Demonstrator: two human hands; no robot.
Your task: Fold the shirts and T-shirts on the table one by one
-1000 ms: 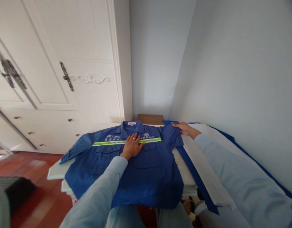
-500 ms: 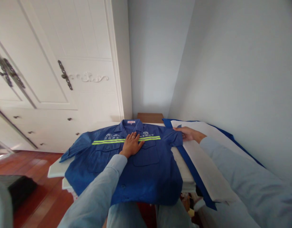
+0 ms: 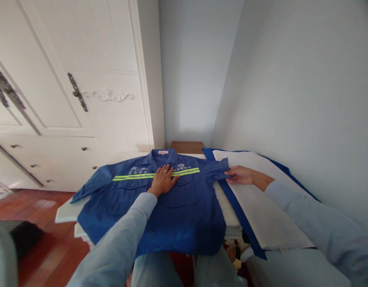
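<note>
A blue work shirt (image 3: 184,223) with a yellow-green reflective stripe lies spread front side up, its collar at the far side. My left hand (image 3: 163,181) rests flat on the chest, across the stripe, fingers extended. At the right, my right hand (image 3: 239,175) pinches the lower edge of the short sleeve's opening between thumb and fingers. That sleeve points right, over a white sheet (image 3: 261,207) that lies on blue material. The other sleeve stretches out to the left.
The shirt lies on a white table (image 3: 65,211), its front hem hanging over the near edge. A white wardrobe (image 3: 112,135) stands at the left and back, a brown box (image 3: 187,147) behind the table. A grey wall (image 3: 306,99) closes the right side. A black object (image 3: 25,239) sits on the wooden floor.
My right hand has shifted from the sleeve's upper edge to its lower edge, and the sleeve opening now lies more spread. My left hand stays on the chest. The view has shifted slightly.
</note>
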